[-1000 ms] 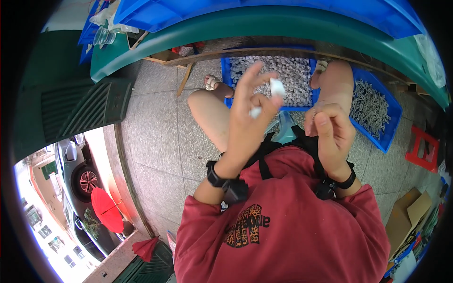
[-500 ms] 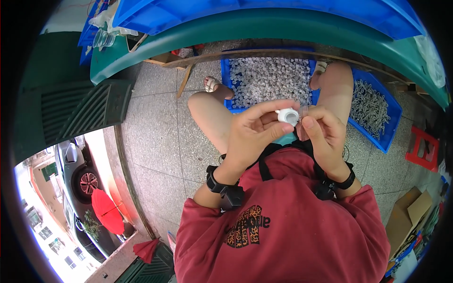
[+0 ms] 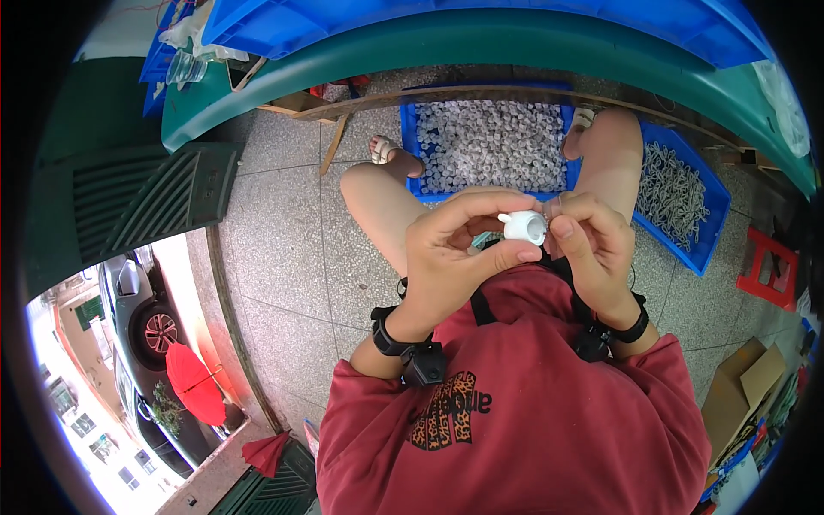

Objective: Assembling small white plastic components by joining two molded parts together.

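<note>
The smooth white hollow cylindrical part [image 3: 522, 227], with a small nub at its 10 o'clock end, is in the left hand [image 3: 451, 249], whose fingers are closed on it, forefinger at 12 o'clock and thumb at 6. Its long axis appears to run from 10 to 4 o'clock, the round open mouth facing the right hand [image 3: 598, 245], which lies just beside it at 3 to 4. The right fingers are drawn nearly together on what looks like a small clear piece [image 3: 552, 207], at 2 o'clock from the part; contact between the two cannot be determined. The part looks like rigid plastic. Near 12 o'clock lies a blue plastic tray [image 3: 410, 137] of small white ring-like pieces [image 3: 493, 142]; toward 3, a blue angular tray [image 3: 719, 206] of grey metallic links [image 3: 674, 202].
</note>
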The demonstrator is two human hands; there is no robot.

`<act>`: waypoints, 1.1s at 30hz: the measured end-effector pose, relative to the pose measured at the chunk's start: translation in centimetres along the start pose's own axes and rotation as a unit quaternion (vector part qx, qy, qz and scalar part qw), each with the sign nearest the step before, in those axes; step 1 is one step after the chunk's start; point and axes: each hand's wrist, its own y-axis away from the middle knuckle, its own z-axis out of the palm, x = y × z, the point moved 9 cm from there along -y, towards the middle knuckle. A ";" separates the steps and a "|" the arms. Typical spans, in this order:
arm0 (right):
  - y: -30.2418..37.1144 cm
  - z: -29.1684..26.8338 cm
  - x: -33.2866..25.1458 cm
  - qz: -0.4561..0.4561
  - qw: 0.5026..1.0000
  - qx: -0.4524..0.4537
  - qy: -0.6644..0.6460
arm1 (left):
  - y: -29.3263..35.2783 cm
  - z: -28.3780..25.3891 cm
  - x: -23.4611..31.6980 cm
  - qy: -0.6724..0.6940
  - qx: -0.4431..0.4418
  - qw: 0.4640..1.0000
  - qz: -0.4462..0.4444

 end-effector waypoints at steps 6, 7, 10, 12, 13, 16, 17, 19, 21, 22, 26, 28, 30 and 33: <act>-0.1 0.1 -1.0 -0.073 0.994 -0.006 0.084 | 0.0 0.0 0.0 0.000 0.004 1.000 0.000; -0.2 0.1 -0.8 -0.074 0.994 -0.005 0.084 | 0.0 0.0 -0.1 0.001 0.005 1.000 -0.002; 0.1 0.3 -1.9 -0.154 0.978 0.005 0.138 | 0.1 0.1 -0.6 0.009 0.017 0.999 -0.025; 0.1 0.0 -0.7 -0.080 0.996 0.008 0.051 | 0.1 -0.1 -0.6 -0.003 0.011 1.000 -0.015; 0.3 -0.1 -0.6 -0.080 0.995 0.008 0.051 | 0.0 0.0 -0.5 -0.015 0.004 1.000 -0.005; 0.6 -1.6 -0.1 -0.077 0.995 0.066 -0.020 | 0.0 -0.1 -1.0 0.091 0.029 0.992 -0.080; 0.6 -1.5 -0.2 -0.080 0.995 0.056 -0.009 | 0.0 -0.2 -1.2 0.090 0.029 0.992 -0.080; 0.5 -1.4 -0.5 -0.082 0.996 0.046 0.002 | -0.1 0.0 -1.2 0.199 -0.011 0.979 -0.041; 0.6 -0.6 -1.0 -0.089 0.996 0.011 0.012 | -0.1 0.0 -1.3 0.198 -0.010 0.980 -0.020; 0.6 -0.5 -1.1 -0.089 0.996 0.011 0.012 | -0.1 0.0 -1.1 0.198 -0.009 0.980 0.001; 0.5 -0.2 -1.4 -0.090 0.995 0.000 0.043 | -0.1 0.6 -0.3 0.162 -0.019 0.987 -0.008; 0.5 -0.1 -1.5 -0.087 0.995 -0.001 0.045 | 0.0 0.9 0.0 0.155 -0.044 0.987 0.013; 0.4 0.0 -1.6 -0.082 0.996 -0.004 0.038 | 0.1 1.0 0.0 0.155 -0.040 0.987 0.011; 0.3 0.2 -1.9 -0.090 0.995 -0.008 0.051 | 0.1 1.0 0.1 0.153 -0.037 0.987 0.011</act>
